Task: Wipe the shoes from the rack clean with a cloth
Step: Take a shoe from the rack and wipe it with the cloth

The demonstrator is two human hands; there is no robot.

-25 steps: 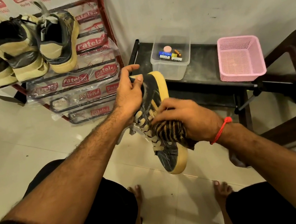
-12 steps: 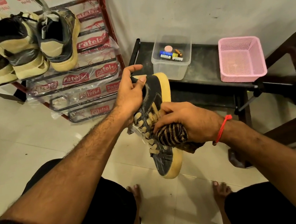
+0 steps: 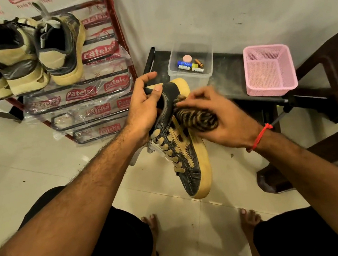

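1. Progress looks to be midway: one shoe [image 3: 184, 147] is off the rack [image 3: 124, 54] and under the cloth [image 3: 197, 118], so one wipe is under way, not finished.
2. Three more shoes [image 3: 23, 59] sit on the rack, above and to the left of the left hand [image 3: 145, 107]. Whether those are already wiped or not cannot be told from here.
3. Left hand is curled round the heel end of the shoe, fingers hooked into the collar and thumb over the top edge, holding it in the air between the knees.
4. Right hand [image 3: 225, 124] grips the bunched cloth, fingers folded over it, and presses it on the side of the shoe near the heel. This hand is a little blurred.
5. Shoe hangs toe down, heel up at the left hand, its side facing the viewer.
6. Shoe is a dark low sneaker, with tan stripes on the side, tan laces and a thick pale yellow sole. The dark upper looks creased and dusty, mostly toward the toe, below the right hand. By this view that lower part is yet to be wiped.
7. Cloth is striped dark brown and tan, and rolled into a wad.
8. Pink basket [image 3: 269, 71] and clear tub [image 3: 190, 69] sit on a low dark shelf beyond the right hand.
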